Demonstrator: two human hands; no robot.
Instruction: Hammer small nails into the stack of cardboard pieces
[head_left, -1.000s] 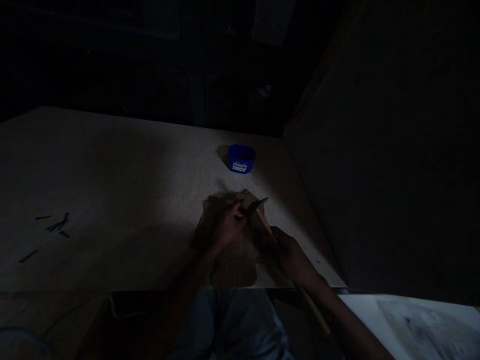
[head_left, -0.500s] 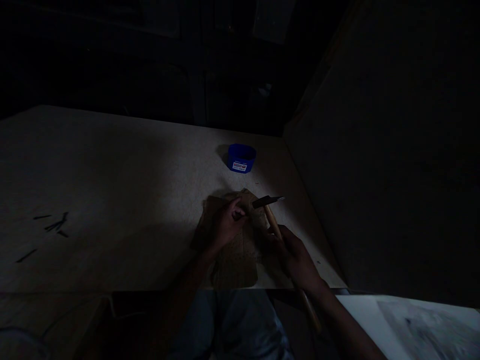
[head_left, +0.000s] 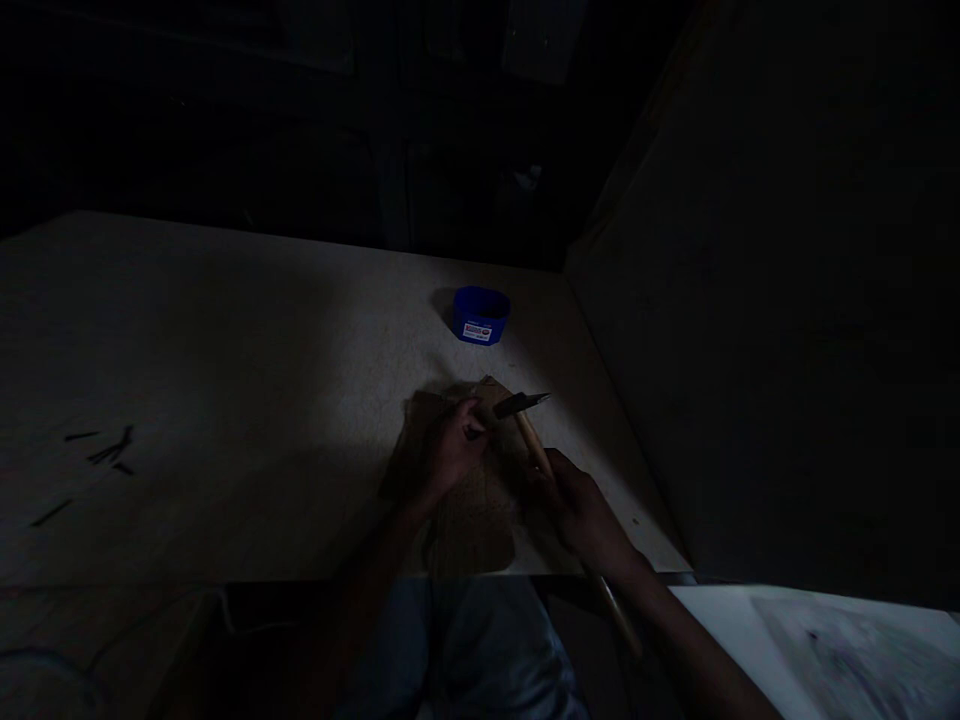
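In dim light, my right hand (head_left: pixel 589 510) is wrapped around the wooden handle of a hammer (head_left: pixel 534 440). The hammer's dark metal head hangs just right of my left hand (head_left: pixel 456 445), over a piece of brown cardboard (head_left: pixel 476 540). My left hand rests on that cardboard with its thumb and fingers curled together in a pinch. Whatever lies between those fingertips is too dark and small to make out. The cardboard lies at the table's front edge, before my knees.
A blue plastic tub (head_left: pixel 481 316) with a white label stands behind the cardboard. Several thin dark strips (head_left: pixel 112 447) lie far left on the pale table (head_left: pixel 247 400). A dark upright panel (head_left: pixel 765 350) borders the right side. A white printed sheet (head_left: pixel 862 650) lies lower right.
The hammer head has shifted slightly left, closer to my left hand, and my right hand has moved with it. My left hand stays on the cardboard in nearly the same place.
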